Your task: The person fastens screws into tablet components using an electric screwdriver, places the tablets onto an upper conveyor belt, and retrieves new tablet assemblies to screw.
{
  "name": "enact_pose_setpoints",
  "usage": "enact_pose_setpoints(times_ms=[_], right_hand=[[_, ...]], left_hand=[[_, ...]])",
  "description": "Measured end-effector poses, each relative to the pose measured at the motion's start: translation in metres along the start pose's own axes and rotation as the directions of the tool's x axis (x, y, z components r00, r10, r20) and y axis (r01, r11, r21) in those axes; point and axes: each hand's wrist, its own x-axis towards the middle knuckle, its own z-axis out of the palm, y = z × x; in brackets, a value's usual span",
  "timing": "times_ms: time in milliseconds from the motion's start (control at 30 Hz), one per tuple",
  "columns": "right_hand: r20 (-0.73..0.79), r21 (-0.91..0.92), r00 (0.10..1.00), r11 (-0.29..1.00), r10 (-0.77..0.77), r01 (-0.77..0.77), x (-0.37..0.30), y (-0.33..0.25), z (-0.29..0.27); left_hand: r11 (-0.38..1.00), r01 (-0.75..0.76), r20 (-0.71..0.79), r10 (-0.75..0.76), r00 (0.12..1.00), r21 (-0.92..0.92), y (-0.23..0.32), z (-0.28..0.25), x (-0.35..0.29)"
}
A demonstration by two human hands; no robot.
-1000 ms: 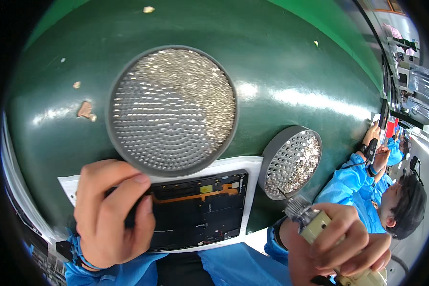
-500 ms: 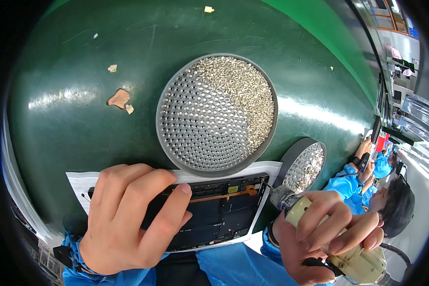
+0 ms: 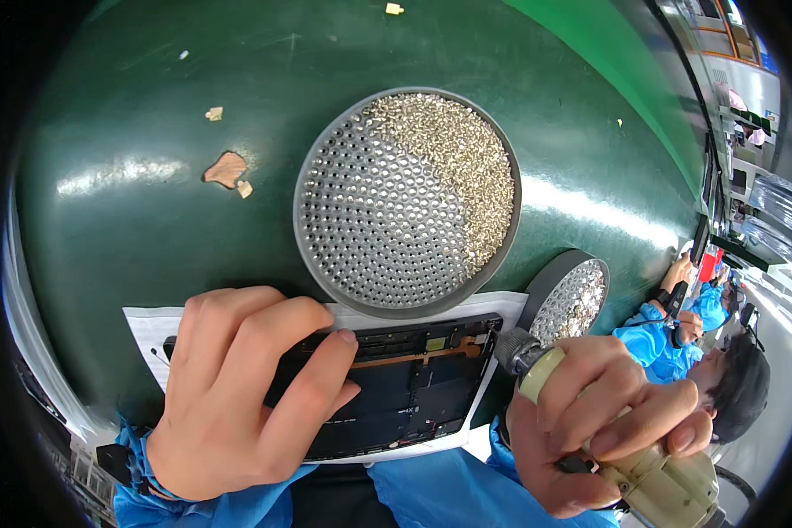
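A flat black electronics chassis (image 3: 414,409) with a copper-coloured strip lies in front of me on white sheet material. My left hand (image 3: 246,387) rests over its left part, fingers bent and apart, hiding that side. My right hand (image 3: 590,414) is wrapped round a cream-coloured electric screwdriver (image 3: 669,488) with a dark knurled nose. Its nose points at the chassis's far right corner; I cannot tell whether the bit touches a screw. Just beyond the chassis stands a round grey tray (image 3: 370,238) with a dimpled metal floor, small silvery screws (image 3: 475,167) heaped along its far right side.
A smaller grey dish (image 3: 550,282) with shiny small parts sits tilted by the screwdriver. A brown flat scrap (image 3: 224,169) and small pale bits (image 3: 214,113) lie on the green table (image 3: 132,238). At right, people in blue sleeves (image 3: 642,345) work nearby.
My right hand and the screwdriver have moved slightly up and to the left, the nose now nearer the chassis corner. The whole view has shifted a little; my left hand stays on the chassis.
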Motion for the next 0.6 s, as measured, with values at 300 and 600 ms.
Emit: enact_pose_setpoints(times_ms=[300,600], right_hand=[[-0.197,-0.083,0.950,0.962,0.242,-0.262,-0.016,-0.031,0.003],[-0.128,0.118,0.947,0.952,0.296,-0.282,0.007,-0.083,0.002]], left_hand=[[0.982,-0.148,-0.050,0.155,0.987,0.116,0.003,0.011,-0.014],[0.917,-0.144,-0.122,0.202,0.972,0.371,0.011,-0.005,-0.051]])
